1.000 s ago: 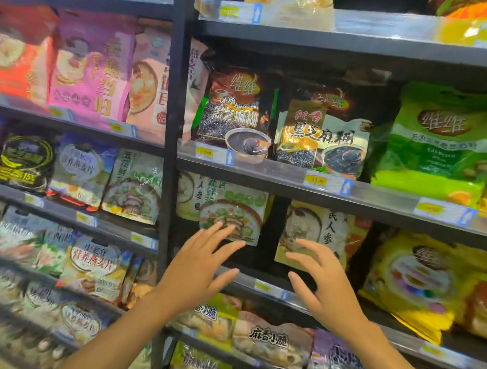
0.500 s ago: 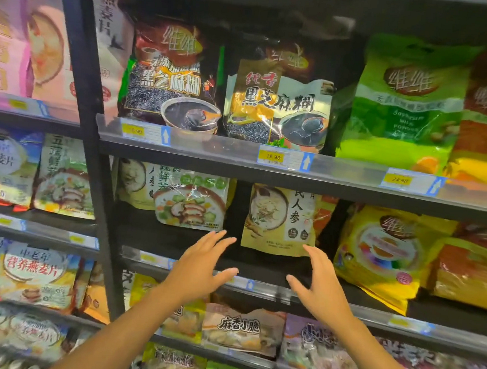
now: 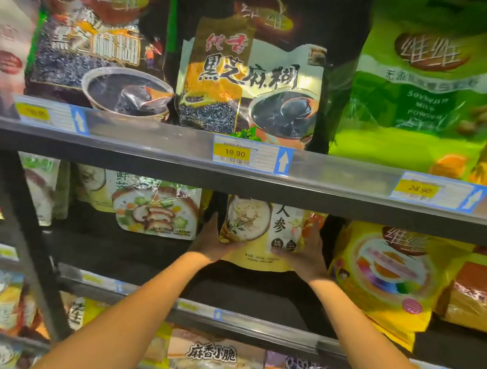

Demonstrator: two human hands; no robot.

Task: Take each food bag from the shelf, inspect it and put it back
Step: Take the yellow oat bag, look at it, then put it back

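Head view, left hand (image 3: 211, 240): I clasp the lower left edge of the yellow-and-white glossy plastic pouch (image 3: 261, 233).
Right hand (image 3: 308, 254): I clasp its lower right edge.
Pouch: on the middle tier, top hidden behind the dark metal shelf rail (image 3: 178, 172).
Risk: the top may snag that rail, and my right wrist may drag the bright yellow crinkled bag (image 3: 384, 273) off.

Glossy plastic bag (image 3: 257, 232); matt metal shelf (image 3: 150, 158).

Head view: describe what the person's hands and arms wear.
Nothing is worn. The left hand and right hand are ungloved, no rings visible; the left forearm and right forearm are bare to the frame edge, no sleeves, watch or bracelet showing.
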